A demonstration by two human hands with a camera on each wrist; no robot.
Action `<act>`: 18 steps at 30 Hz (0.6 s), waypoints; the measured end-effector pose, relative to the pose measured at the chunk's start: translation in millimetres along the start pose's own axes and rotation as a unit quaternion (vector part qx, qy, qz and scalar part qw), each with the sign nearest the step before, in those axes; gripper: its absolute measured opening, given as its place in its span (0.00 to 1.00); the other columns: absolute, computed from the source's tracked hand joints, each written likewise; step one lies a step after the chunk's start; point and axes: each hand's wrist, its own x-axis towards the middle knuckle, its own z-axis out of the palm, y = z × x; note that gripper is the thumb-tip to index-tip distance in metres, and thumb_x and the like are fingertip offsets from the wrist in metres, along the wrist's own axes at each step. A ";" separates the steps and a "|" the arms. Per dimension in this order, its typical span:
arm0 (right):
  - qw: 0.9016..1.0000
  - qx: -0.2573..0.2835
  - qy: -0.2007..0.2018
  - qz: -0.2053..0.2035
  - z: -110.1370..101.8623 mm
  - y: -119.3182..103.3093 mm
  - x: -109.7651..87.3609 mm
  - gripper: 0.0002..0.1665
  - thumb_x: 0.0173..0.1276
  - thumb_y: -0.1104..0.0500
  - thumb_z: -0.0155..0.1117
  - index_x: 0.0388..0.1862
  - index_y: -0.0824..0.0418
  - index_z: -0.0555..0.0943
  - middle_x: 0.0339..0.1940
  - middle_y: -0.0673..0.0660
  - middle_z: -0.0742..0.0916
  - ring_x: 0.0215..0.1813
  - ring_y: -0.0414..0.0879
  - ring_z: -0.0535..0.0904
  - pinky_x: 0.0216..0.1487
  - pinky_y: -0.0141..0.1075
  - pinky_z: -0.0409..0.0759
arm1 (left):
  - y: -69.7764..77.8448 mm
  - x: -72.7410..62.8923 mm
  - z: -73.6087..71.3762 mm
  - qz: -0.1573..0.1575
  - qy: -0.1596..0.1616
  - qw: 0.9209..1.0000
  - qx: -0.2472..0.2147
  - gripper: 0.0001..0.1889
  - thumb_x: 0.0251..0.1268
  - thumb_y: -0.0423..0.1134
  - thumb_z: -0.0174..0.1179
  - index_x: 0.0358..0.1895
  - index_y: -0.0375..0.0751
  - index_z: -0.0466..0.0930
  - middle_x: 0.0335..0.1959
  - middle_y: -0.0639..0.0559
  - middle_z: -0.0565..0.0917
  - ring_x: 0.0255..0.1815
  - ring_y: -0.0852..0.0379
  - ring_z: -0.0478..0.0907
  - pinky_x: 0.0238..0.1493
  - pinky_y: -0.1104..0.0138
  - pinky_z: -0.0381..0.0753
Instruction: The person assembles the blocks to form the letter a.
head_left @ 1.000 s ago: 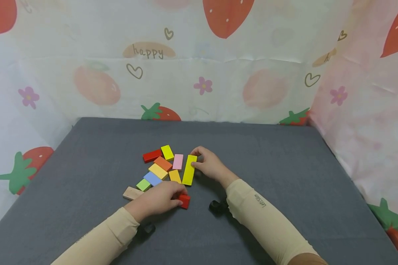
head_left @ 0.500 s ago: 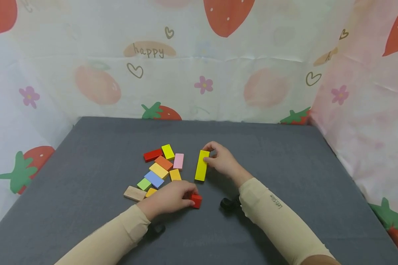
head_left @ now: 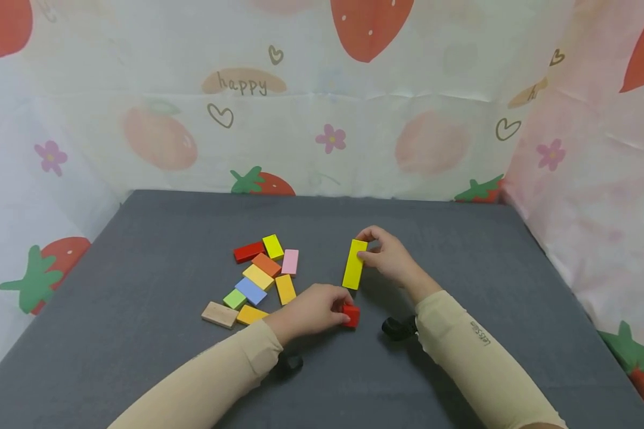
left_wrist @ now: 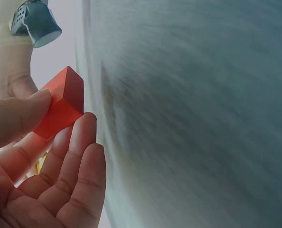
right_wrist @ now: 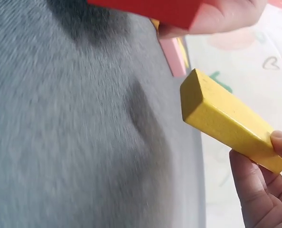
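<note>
- While the left hand [head_left: 315, 305] pinches the red block [head_left: 352, 316], head view has the right hand [head_left: 390, 261] gripping the long yellow block [head_left: 355, 265] just beyond it; loose blocks [head_left: 258, 277] lie leftward on the desk [head_left: 193, 226].
- Left wrist view: red block between thumb and fingertips, probably to leave its end exposed.
- Right wrist view: yellow block pinched near one end, remainder jutting out, presumably kept unobstructed.

A dark grey, fabric-topped table [head_left: 139, 256] fills the foreground. Beyond it, at twelve o'clock, a pale, creased cloth wall [head_left: 365, 101] bears strawberries [head_left: 372, 27], hearts [head_left: 220, 115], flowers [head_left: 331, 138] and "happy" lettering [head_left: 244, 83]. Similar side hangings stand whitish [head_left: 11, 196] toward nine o'clock, pinkish [head_left: 585, 226] toward three, under soft light.
</note>
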 end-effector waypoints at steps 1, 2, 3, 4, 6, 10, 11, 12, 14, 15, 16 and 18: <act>1.000 0.002 0.000 -0.001 -2.9 1.3 -1.0 0.17 0.70 0.63 0.61 0.56 0.58 0.73 0.57 0.60 0.76 0.51 0.54 0.80 0.53 0.46 0.83 | 2.9 3.5 0.7 -0.001 -0.002 1.000 -0.004 0.11 0.63 0.40 0.65 0.48 0.47 0.81 0.35 0.57 0.82 0.35 0.59 0.75 0.41 0.71 0.77; 1.000 0.004 0.001 -0.002 -5.8 2.7 -1.9 0.17 0.70 0.63 0.61 0.56 0.59 0.73 0.58 0.60 0.76 0.51 0.54 0.80 0.53 0.46 0.83 | 5.6 6.8 1.7 -0.002 -0.004 1.000 -0.008 0.11 0.63 0.40 0.66 0.48 0.46 0.81 0.35 0.57 0.82 0.35 0.59 0.75 0.41 0.71 0.77; 1.000 0.006 0.000 -0.003 -8.7 4.0 -2.8 0.17 0.70 0.64 0.60 0.56 0.60 0.73 0.58 0.61 0.76 0.52 0.55 0.80 0.53 0.47 0.83 | 8.4 10.1 2.7 -0.003 -0.007 1.000 -0.013 0.11 0.63 0.40 0.66 0.47 0.46 0.81 0.34 0.57 0.82 0.35 0.59 0.75 0.41 0.71 0.77; 1.000 0.005 0.001 -0.004 -11.4 5.4 -3.5 0.17 0.70 0.64 0.60 0.57 0.60 0.72 0.58 0.61 0.75 0.52 0.55 0.80 0.53 0.47 0.83 | 11.3 13.1 3.7 -0.005 -0.010 1.000 -0.016 0.11 0.63 0.40 0.66 0.47 0.46 0.81 0.34 0.57 0.82 0.34 0.59 0.74 0.40 0.71 0.76; 1.000 0.008 0.001 -0.001 -16.7 8.3 -4.6 0.17 0.70 0.64 0.60 0.57 0.61 0.72 0.59 0.62 0.75 0.53 0.56 0.80 0.53 0.47 0.83 | 16.3 19.3 7.0 -0.007 -0.014 1.000 -0.020 0.10 0.62 0.40 0.66 0.46 0.46 0.81 0.32 0.57 0.81 0.33 0.59 0.74 0.39 0.72 0.76; 1.000 0.007 0.001 0.002 -25.8 14.9 -7.3 0.17 0.71 0.64 0.59 0.57 0.62 0.72 0.60 0.63 0.74 0.54 0.56 0.80 0.53 0.47 0.83 | 25.6 29.1 15.1 -0.019 -0.019 1.000 -0.013 0.09 0.62 0.40 0.67 0.44 0.46 0.82 0.29 0.56 0.79 0.31 0.59 0.73 0.35 0.72 0.74; 1.000 0.007 0.001 0.004 -27.8 16.4 -7.9 0.17 0.71 0.64 0.59 0.57 0.62 0.72 0.61 0.63 0.74 0.54 0.57 0.80 0.53 0.47 0.83 | 27.6 31.1 17.2 -0.020 -0.017 1.000 -0.010 0.09 0.61 0.40 0.67 0.44 0.45 0.82 0.28 0.56 0.79 0.30 0.59 0.72 0.35 0.72 0.73; 1.000 0.006 0.001 0.004 -29.6 18.1 -8.6 0.17 0.71 0.64 0.59 0.57 0.63 0.71 0.61 0.63 0.74 0.55 0.57 0.80 0.53 0.46 0.83 | 29.7 32.7 19.1 -0.022 -0.015 1.000 -0.006 0.09 0.61 0.40 0.67 0.43 0.45 0.82 0.28 0.56 0.79 0.30 0.60 0.72 0.34 0.72 0.73; 1.000 0.003 0.001 0.002 -32.9 21.0 -10.2 0.17 0.72 0.64 0.58 0.58 0.63 0.71 0.61 0.64 0.73 0.56 0.58 0.79 0.53 0.46 0.83 | 33.2 35.7 22.8 -0.024 -0.012 1.000 -0.001 0.09 0.61 0.40 0.67 0.43 0.44 0.82 0.27 0.56 0.78 0.29 0.60 0.72 0.33 0.73 0.72; 1.000 0.002 0.001 0.001 -34.1 22.2 -11.1 0.17 0.72 0.64 0.58 0.58 0.63 0.71 0.61 0.64 0.74 0.56 0.58 0.79 0.53 0.46 0.83 | 34.7 37.1 24.5 -0.024 -0.010 1.000 0.002 0.09 0.61 0.40 0.67 0.43 0.44 0.82 0.26 0.56 0.78 0.28 0.60 0.71 0.33 0.73 0.71; 1.000 0.000 0.001 0.000 -35.4 23.7 -11.6 0.17 0.72 0.64 0.58 0.58 0.63 0.71 0.61 0.64 0.74 0.56 0.58 0.79 0.52 0.46 0.83 | 36.3 38.6 25.8 -0.023 -0.008 1.000 0.005 0.10 0.61 0.41 0.67 0.43 0.44 0.82 0.26 0.56 0.77 0.28 0.60 0.71 0.32 0.73 0.71; 1.000 -0.005 -0.001 -0.003 -37.7 26.6 -12.9 0.17 0.72 0.64 0.58 0.58 0.63 0.71 0.60 0.64 0.74 0.57 0.59 0.79 0.52 0.46 0.83 | 39.9 40.8 27.5 -0.024 -0.006 1.000 0.009 0.11 0.61 0.41 0.67 0.44 0.43 0.82 0.26 0.56 0.77 0.28 0.60 0.71 0.31 0.73 0.70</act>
